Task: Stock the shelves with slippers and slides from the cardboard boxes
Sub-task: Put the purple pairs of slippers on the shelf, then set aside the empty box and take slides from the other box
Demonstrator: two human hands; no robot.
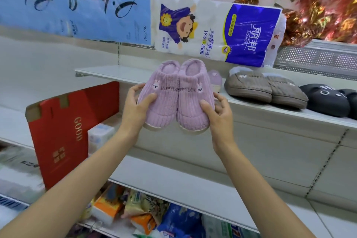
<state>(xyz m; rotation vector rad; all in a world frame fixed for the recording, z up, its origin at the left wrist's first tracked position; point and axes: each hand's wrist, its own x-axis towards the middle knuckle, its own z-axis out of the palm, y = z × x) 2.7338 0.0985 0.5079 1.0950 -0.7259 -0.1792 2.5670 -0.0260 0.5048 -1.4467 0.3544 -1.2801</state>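
Both arms extended forward, left hand (138, 105) and right hand (219, 110) each in closed grip on the lilac slipper pair (176, 96) lettered "HAPPYLOVE", raised before the shelf (251, 105); red box (63, 131) reads "GOOD".

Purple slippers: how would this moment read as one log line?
left hand + right hand | hold purple slippers | before shelf | beside brown slippers

I see a pair of lilac ribbed plush slippers (176, 96) held side by side, toes toward me, just in front of the white shelf (270, 107). On it sit another lilac slipper (215, 79), a grey-brown pair (264, 89) and a black pair (330, 100).
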